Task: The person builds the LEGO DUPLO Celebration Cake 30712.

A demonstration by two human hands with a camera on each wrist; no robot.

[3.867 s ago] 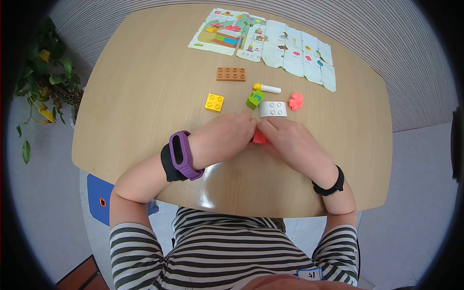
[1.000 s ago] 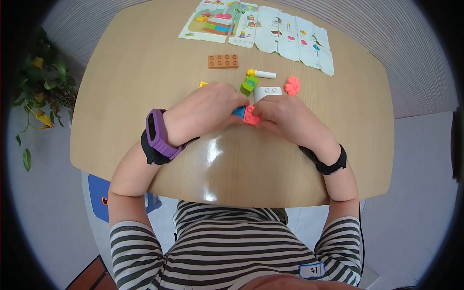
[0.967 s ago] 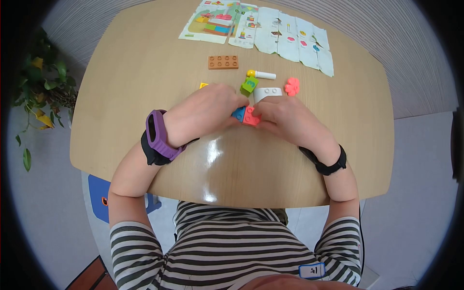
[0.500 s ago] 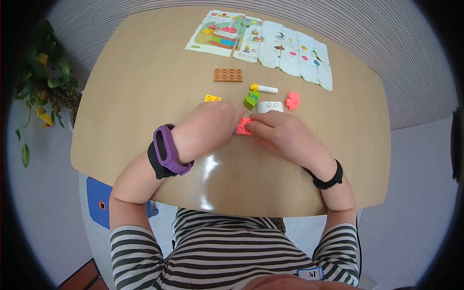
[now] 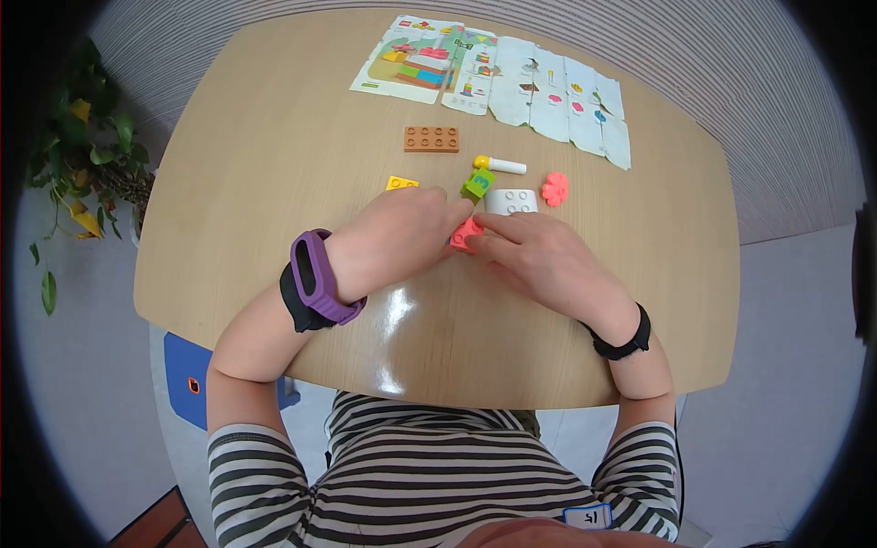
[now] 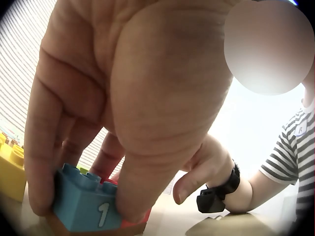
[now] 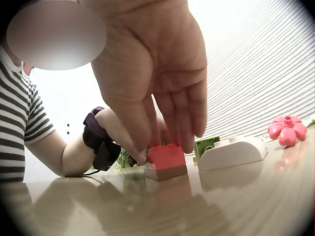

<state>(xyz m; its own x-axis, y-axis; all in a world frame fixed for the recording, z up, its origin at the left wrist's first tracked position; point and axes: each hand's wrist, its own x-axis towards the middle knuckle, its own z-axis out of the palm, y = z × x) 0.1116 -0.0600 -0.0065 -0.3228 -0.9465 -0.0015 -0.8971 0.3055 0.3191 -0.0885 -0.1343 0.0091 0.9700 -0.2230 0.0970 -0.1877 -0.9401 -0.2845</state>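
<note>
My left hand [image 5: 402, 224] pinches a blue brick [image 6: 91, 209] marked with a 1, thumb on one side and fingers on the other in the left wrist view. Beside it a red brick [image 5: 466, 236] sits on the same brown plate [image 7: 170, 173], which lies on the table. The thumb and fingers of my right hand [image 5: 544, 251] hold the red brick, coming down over its studs in the right wrist view. From the head camera, the left hand hides the blue brick. Just beyond the fingers is a green brick [image 5: 478, 183] with a 3.
A white curved brick [image 5: 513, 201], a pink flower [image 5: 554, 188] and a white stick [image 5: 505, 167] with a yellow end lie beyond the right hand. A yellow brick [image 5: 400, 183] is partly behind the left hand. Farther back are a brown brick [image 5: 431, 139] and a creased instruction sheet [image 5: 512, 78].
The blue brick, seen beside the red one a second ago, is now covered by my left hand. The red brick has turned slightly between the hands. The head view has also shifted.
</note>
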